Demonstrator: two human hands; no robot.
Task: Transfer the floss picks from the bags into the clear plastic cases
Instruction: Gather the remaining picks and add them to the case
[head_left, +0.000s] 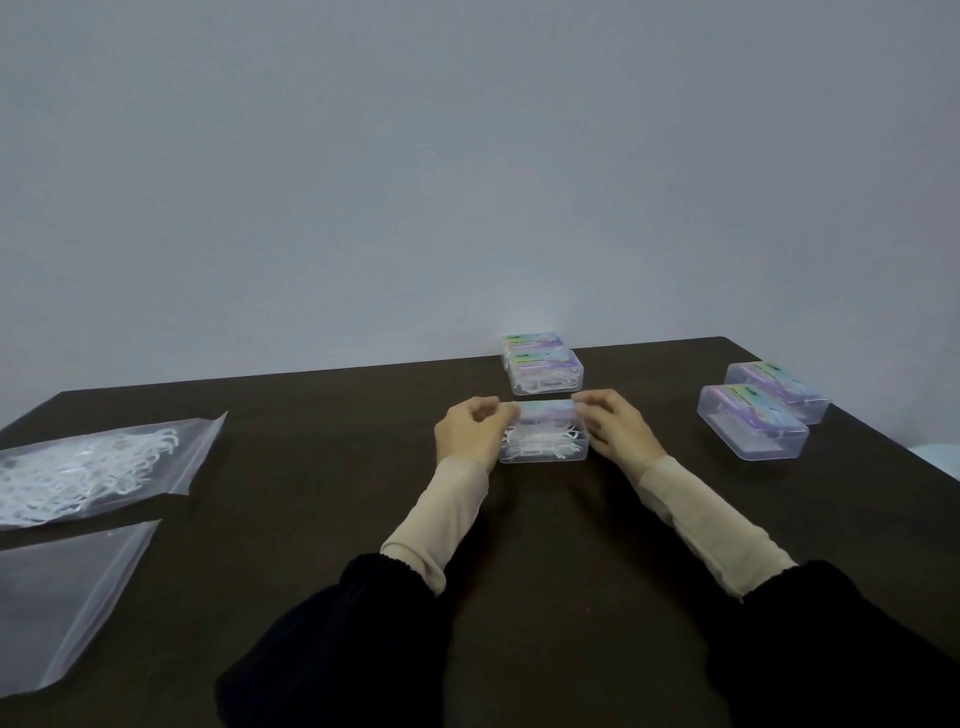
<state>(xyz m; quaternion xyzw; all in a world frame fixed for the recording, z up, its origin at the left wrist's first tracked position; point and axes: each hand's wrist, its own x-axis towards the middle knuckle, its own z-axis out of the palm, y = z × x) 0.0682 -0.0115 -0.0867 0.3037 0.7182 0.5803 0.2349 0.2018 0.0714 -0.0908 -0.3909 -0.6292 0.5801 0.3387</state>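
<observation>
Both hands, left hand (470, 434) and right hand (618, 426), pinch the filled clear case (544, 441) with curled fingers (493, 410), left and right of it on the worktop (322, 467).

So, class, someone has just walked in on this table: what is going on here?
A person holds a clear plastic case of floss picks between both hands, the left hand and right hand gripping its ends, lid down. Two filled cases sit just behind it by the wall, and two more cases wait to the right, seemingly almost empty. On the left lie a bag of floss picks still holding many, and a second bag that looks empty.
</observation>
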